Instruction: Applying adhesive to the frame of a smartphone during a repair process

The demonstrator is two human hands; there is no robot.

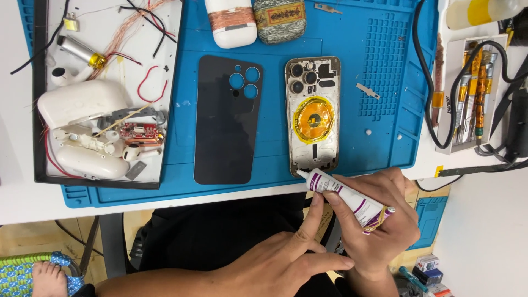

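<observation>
Glue: a small white tube of glue with purple stripes (346, 199) is being held low in the middle, just below the front edge of the blue rubber work mat (385, 132).
Right hand: the right hand (379, 220) is being kept closed around the tube, with the fingers wrapped over its body.
Left hand: the left hand (286, 258) is being kept loose, and only its raised thumb is being pressed against the tube near the tip.
Tip: the tip is being pointed at the bottom corner of the gold open phone body with a yellow round coil (313, 115).
Mat: the phone body is being kept flat on the mat, just beside a dark flat back cover with round camera holes (226, 126).
Tray: white earbud cases and thin wires are being kept in a tray with a black rim (37, 110) at the left.
</observation>
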